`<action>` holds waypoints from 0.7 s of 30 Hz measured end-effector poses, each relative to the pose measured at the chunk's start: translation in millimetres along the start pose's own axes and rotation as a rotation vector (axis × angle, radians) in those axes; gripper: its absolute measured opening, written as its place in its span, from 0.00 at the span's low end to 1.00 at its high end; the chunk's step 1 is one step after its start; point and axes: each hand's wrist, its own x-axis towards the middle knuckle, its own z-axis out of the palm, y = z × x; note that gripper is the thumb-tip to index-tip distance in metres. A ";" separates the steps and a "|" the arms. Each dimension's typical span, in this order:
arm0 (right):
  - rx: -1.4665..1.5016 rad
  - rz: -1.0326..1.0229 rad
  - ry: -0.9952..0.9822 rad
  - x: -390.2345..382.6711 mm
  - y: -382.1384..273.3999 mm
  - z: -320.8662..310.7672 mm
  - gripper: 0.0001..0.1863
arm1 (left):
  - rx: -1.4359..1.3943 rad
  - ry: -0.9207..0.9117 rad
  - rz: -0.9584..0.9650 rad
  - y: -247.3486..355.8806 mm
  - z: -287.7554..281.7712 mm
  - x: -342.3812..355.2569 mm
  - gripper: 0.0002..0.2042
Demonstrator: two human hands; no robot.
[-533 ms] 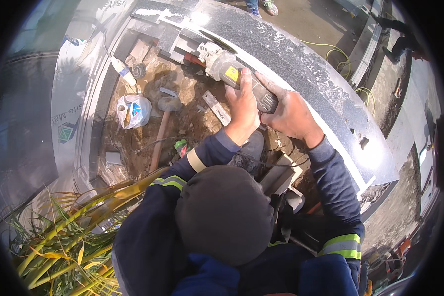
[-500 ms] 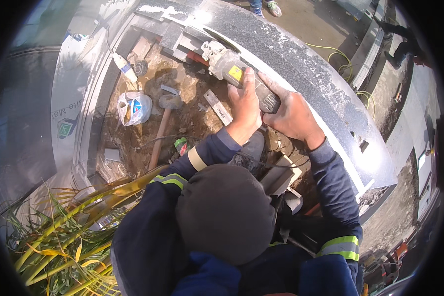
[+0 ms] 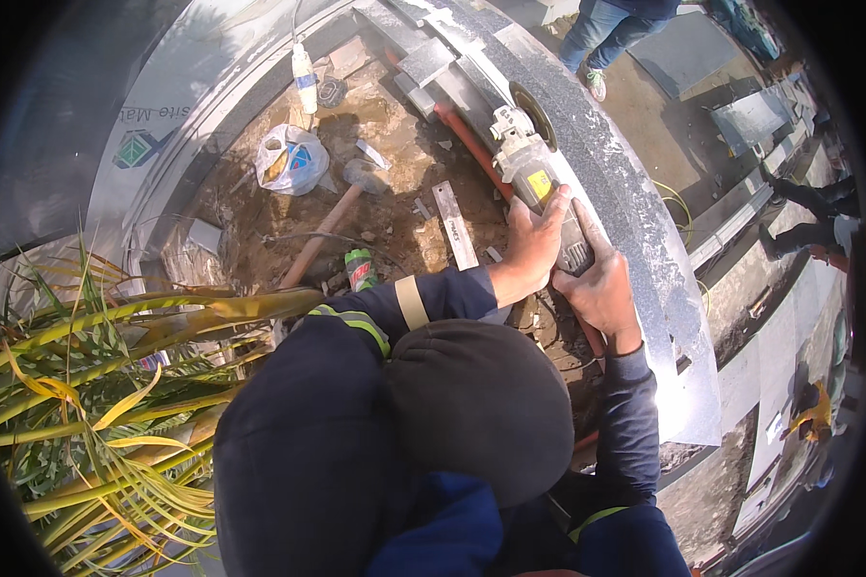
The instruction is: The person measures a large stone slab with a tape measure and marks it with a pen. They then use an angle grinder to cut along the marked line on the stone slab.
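An angle grinder with a yellow label is held in both my hands. My left hand is closed around the middle of its body, thumb lying along the top. Behind it my right hand grips the rear end, one finger stretched along the side. The grinder's dark disc stands on edge at the white, dusty inner border of a long curved grey stone slab. Whether the disc touches the stone I cannot tell.
Left of the grinder, a dirt bed holds a mallet, a plastic bag, a flat bar and a green container. An orange pipe runs beside the slab. Palm fronds crowd the lower left. A person stands beyond the slab.
The whole view has shifted and turned, so the grinder and both hands appear farther right and lower. Both hands keep their hold on the grinder.
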 end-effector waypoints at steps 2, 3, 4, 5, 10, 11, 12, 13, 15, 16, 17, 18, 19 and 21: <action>-0.050 -0.060 0.039 -3.8 1.9 1.0 0.48 | -0.032 -0.035 0.000 -1.8 0.5 -4.4 0.30; -0.075 -0.046 0.037 -5.7 -1.4 -0.2 0.48 | -0.034 -0.022 -0.010 -2.9 0.1 -4.8 0.31; -0.055 -0.048 0.028 -5.7 -3.6 0.3 0.48 | -0.032 -0.016 -0.007 -2.6 -0.6 -4.8 0.30; -0.038 -0.041 0.026 -7.2 -4.3 -0.6 0.47 | -0.031 -0.015 -0.014 -1.8 1.5 -6.7 0.29; -0.045 -0.068 0.033 -0.2 -0.5 4.1 0.47 | -0.046 -0.020 -0.029 1.5 -1.4 -1.8 0.27; -0.029 -0.039 0.019 0.8 -1.8 3.9 0.47 | -0.046 -0.016 -0.008 0.7 -2.1 -0.2 0.26; -0.013 -0.010 0.005 2.0 -4.8 4.1 0.47 | -0.044 -0.011 0.012 0.0 -3.1 1.8 0.26; 0.006 0.019 -0.008 3.9 -6.7 5.7 0.48 | -0.042 -0.006 0.033 -0.2 -4.7 4.4 0.25; -0.027 -0.022 0.007 4.8 1.9 4.9 0.48 | -0.032 -0.004 0.020 -4.6 -3.0 6.7 0.25; -0.041 -0.041 0.016 7.1 4.9 4.9 0.48 | -0.025 -0.004 0.012 -5.2 -5.0 10.0 0.26; -0.028 -0.037 -0.001 7.0 5.0 2.2 0.49 | -0.007 -0.034 -0.005 -8.2 -7.8 14.0 0.26; -0.033 0.003 -0.022 7.3 7.8 -1.0 0.50 | -0.094 -0.032 -0.011 1.1 1.3 6.5 0.25; -0.054 -0.058 0.004 8.8 10.6 0.4 0.50 | -0.074 -0.033 -0.008 5.9 1.6 5.1 0.26; -0.092 -0.110 0.040 10.3 15.6 2.1 0.50 | -0.035 -0.027 -0.002 6.0 -1.8 9.2 0.29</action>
